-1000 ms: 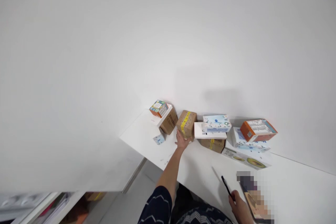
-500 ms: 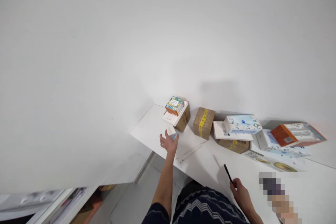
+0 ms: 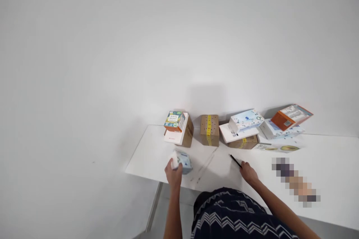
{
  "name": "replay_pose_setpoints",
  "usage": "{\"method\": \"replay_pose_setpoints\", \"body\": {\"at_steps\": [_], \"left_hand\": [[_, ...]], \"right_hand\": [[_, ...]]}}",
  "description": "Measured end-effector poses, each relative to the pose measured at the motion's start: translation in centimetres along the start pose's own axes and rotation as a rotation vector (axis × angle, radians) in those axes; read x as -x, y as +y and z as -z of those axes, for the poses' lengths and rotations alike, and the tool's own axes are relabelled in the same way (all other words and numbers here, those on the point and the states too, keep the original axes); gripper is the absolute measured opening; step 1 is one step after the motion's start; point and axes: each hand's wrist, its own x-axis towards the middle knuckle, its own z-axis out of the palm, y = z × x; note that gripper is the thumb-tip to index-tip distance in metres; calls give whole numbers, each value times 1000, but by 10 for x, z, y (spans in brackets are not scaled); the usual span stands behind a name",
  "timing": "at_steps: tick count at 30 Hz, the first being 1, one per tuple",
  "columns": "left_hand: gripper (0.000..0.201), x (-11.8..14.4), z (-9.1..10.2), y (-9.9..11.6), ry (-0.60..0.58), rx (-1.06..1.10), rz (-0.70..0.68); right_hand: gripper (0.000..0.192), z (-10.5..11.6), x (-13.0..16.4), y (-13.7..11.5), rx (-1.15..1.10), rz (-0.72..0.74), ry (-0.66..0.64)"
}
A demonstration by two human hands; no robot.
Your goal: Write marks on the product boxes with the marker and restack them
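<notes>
Back from the taped brown box (image 3: 209,130) comes the left hand (image 3: 174,173), now closed around a small pale blue packet (image 3: 183,160) near the table (image 3: 146,157) edge. Right hand (image 3: 249,173) pinches a black pen (image 3: 235,161); box row sits beyond both.

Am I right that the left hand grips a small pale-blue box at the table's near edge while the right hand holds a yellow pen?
Not quite: in the head view the pen in the right hand is black. The left hand does grip the small pale-blue box at the table edge.
</notes>
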Motion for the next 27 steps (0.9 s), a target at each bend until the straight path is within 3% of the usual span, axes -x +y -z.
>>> {"method": "replay_pose_setpoints", "body": {"at_steps": [2, 5, 9, 12, 13, 15, 17, 21, 27], "left_hand": [[51, 14, 3, -2, -111, 89, -34], [53, 32, -2, 16, -403, 445, -21], [59, 45, -14, 69, -731, 736, -27], [56, 44, -18, 110, -873, 882, -61], [53, 43, -18, 123, -902, 917, -51], [50, 40, -16, 144, -916, 981, -17], [51, 36, -15, 160, -906, 1027, -13], [60, 37, -16, 178, -908, 1068, -81], [97, 67, -20, 180, -998, 1184, -62]], "right_hand": [[25, 2, 2, -3, -58, -32, 5], [24, 10, 8, -11, -177, -65, 20], [33, 33, 26, -35, -424, -30, 36], [58, 59, 54, -62, -667, 72, -8], [65, 70, 66, -70, -784, 131, -40], [69, 90, 90, -82, -1276, 274, -171], [67, 106, 112, -86, -1474, 363, -201], [56, 119, 140, -87, -1345, 372, 13], [48, 108, 152, -103, -1216, 291, 363]]}}
